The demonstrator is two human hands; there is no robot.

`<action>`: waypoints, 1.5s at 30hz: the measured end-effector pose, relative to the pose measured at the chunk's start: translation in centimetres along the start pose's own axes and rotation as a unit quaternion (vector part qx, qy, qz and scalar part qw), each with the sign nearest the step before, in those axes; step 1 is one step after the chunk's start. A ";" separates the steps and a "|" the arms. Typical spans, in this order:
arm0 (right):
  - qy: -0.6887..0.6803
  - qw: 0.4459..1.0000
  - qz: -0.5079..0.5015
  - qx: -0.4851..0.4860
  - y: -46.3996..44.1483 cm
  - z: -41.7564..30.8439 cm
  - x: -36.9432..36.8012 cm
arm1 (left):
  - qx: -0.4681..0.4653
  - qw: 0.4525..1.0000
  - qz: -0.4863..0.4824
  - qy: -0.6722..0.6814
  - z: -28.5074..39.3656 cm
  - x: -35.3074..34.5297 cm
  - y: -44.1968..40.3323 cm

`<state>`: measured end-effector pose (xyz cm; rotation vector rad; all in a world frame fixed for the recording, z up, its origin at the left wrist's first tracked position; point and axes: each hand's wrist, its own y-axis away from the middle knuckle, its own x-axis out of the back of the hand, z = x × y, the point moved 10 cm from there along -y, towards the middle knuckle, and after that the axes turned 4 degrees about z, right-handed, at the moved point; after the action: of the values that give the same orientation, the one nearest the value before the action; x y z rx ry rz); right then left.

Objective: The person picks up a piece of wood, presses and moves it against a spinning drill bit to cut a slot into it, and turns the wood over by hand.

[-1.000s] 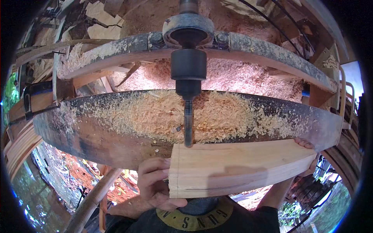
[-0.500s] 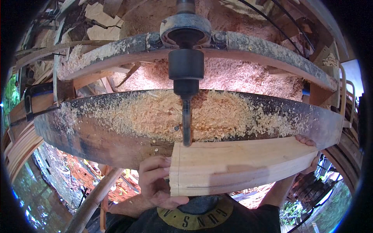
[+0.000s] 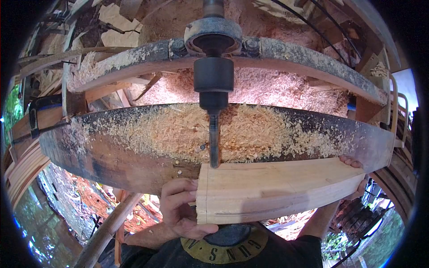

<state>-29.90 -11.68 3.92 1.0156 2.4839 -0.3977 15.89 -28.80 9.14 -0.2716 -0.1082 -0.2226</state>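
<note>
A pale wooden board (image 3: 277, 190) lies at the front edge of the dark work table, held between both hands. My left hand (image 3: 181, 207) grips its left end, fingers behind and thumb underneath. At the far right end, my right hand (image 3: 357, 178) is wrapped round the board, with its fingertips over the top edge. A drill bit (image 3: 214, 138) hangs from a black chuck (image 3: 213, 73), blurred as if spinning. Its tip meets the board's upper edge near the left corner, close to a pencil line. Whether it has entered the wood I cannot tell.
Wood shavings (image 3: 178, 134) cover much of the work table (image 3: 120, 167). Behind it runs a dusty wooden beam (image 3: 308, 58), with a heap of sawdust (image 3: 277, 82) beyond. A clamp (image 3: 33, 116) sits at the left edge, and a round pole (image 3: 107, 228) slants at lower left.
The board's left end has shifted very slightly to the right, along with my left hand. My right hand looks unmoved.
</note>
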 end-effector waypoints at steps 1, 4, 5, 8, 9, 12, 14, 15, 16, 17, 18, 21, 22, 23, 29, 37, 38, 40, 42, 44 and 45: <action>-0.001 1.000 0.000 -0.001 0.0 0.1 0.0 | 0.007 1.000 -0.002 -0.002 0.0 0.0 0.0; -0.003 1.000 0.000 -0.002 0.1 0.2 -0.1 | 0.021 1.000 -0.003 -0.001 -0.1 0.0 0.0; -0.002 1.000 -0.001 -0.003 0.1 0.4 -0.2 | 0.020 1.000 0.000 0.003 -0.1 0.0 0.0; -0.003 1.000 -0.001 -0.004 0.1 0.5 -0.2 | 0.009 1.000 0.013 0.014 -0.1 -0.1 0.0; -0.002 1.000 -0.003 -0.004 0.2 0.5 -0.3 | 0.004 1.000 0.018 0.017 -0.1 -0.1 0.0; -0.003 1.000 -0.003 -0.007 0.2 0.6 -0.3 | 0.005 0.999 0.031 0.010 -0.2 0.0 0.2; -0.004 1.000 -0.004 -0.007 0.2 0.6 -0.3 | 0.008 0.999 0.032 0.016 -0.1 -0.1 0.0; -0.004 1.000 -0.005 -0.008 0.2 0.6 -0.4 | 0.010 0.999 0.033 0.019 0.0 -0.1 -0.2; -0.005 1.000 -0.006 -0.008 0.2 0.6 -0.3 | 0.015 0.999 0.024 0.018 0.1 -0.2 -0.3; -0.004 1.000 -0.006 -0.009 0.1 0.6 -0.3 | 0.020 1.000 0.014 0.017 0.1 -0.2 -0.4; -0.006 1.000 -0.007 -0.009 0.1 0.6 -0.3 | 0.025 1.000 0.005 0.015 0.1 -0.2 -0.5; -0.014 1.000 -0.012 -0.010 -0.1 0.6 -0.6 | -0.019 0.993 -0.067 -0.097 -0.1 0.1 0.0; -0.015 1.000 -0.011 -0.009 -0.1 0.5 -0.5 | -0.028 0.991 -0.082 -0.106 0.1 0.2 -0.1; -0.014 1.000 -0.011 -0.008 -0.1 0.4 -0.4 | -0.036 0.988 -0.097 -0.115 0.2 0.2 -0.3; 0.020 0.998 -0.049 0.021 -0.2 -0.1 1.1 | -0.117 0.971 -0.122 -0.170 0.8 -0.3 -0.3; 0.002 1.000 0.005 0.013 0.1 0.1 1.2 | -0.141 0.969 -0.132 -0.153 0.5 -0.5 -0.4; -0.001 1.000 0.000 0.012 0.0 0.1 1.1 | -0.140 0.969 -0.134 -0.153 0.5 -0.5 -0.4; -0.005 1.000 -0.001 0.008 0.0 0.2 1.0 | -0.139 0.971 -0.129 -0.143 0.6 -0.4 -0.5; -0.002 1.000 0.007 0.000 0.0 0.3 0.8 | -0.138 0.976 -0.113 -0.125 0.7 -0.4 -0.6; 0.000 1.000 0.016 -0.009 0.1 0.4 0.7 | -0.138 0.976 -0.111 -0.125 0.7 -0.5 -0.6; 0.002 1.000 0.021 -0.013 0.2 0.4 0.7 | -0.139 0.976 -0.109 -0.125 0.7 -0.5 -0.7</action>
<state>-30.12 -11.29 3.17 1.0563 2.4600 -0.3500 15.22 -29.12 9.96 -0.5670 -0.3599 -0.4235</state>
